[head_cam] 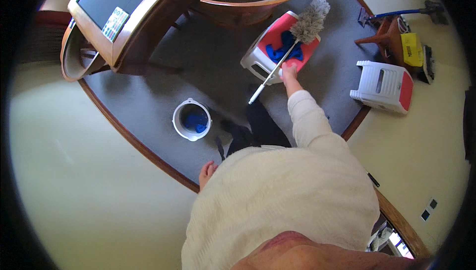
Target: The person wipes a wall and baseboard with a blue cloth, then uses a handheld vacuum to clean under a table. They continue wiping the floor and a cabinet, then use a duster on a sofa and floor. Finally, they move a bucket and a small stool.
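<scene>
My right hand (289, 72) is at the near edge of a red-topped white plastic step stool (256, 56), right beside the white handle of a feather duster (273, 72). Whether its fingers close on the handle or on the stool's edge cannot be made out. The duster's fluffy grey-beige head (310, 20) rests over the stool's far side. Under the handle lies a crumpled blue cloth (284, 48). My left hand (207, 173) hangs low at my side, partly hidden by my cream sweater, with no object visible in it. A white bucket (179, 128) holding blue cloth (200, 127) stands nearby on the carpet.
A wooden game table (148, 13) with mahjong tiles (115, 23) stands at upper left, curved wooden chairs (238, 11) around it. By the right wall are another step stool (385, 85), a yellow package (411, 49) and a blue-tubed vacuum cleaner wand (396, 12).
</scene>
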